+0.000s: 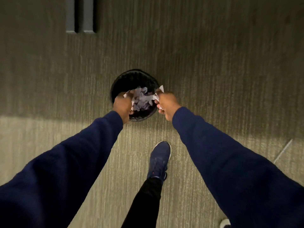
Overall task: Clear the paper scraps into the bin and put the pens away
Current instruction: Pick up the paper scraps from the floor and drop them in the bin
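Observation:
A round black bin [131, 78] stands on the carpet straight ahead, with several crumpled white paper scraps [141, 100] lying inside it. My left hand [122, 105] hangs over the bin's left rim, closed around a white scrap that pokes out at its top. My right hand [166, 105] is at the bin's right rim, closed on more white scraps that stick out above and below the fingers. No pens are in view.
Grey-green carpet [213, 63] covers the floor all around. Two dark furniture legs [81, 15] stand at the top left. My right foot in a navy shoe [160, 159] is planted just short of the bin.

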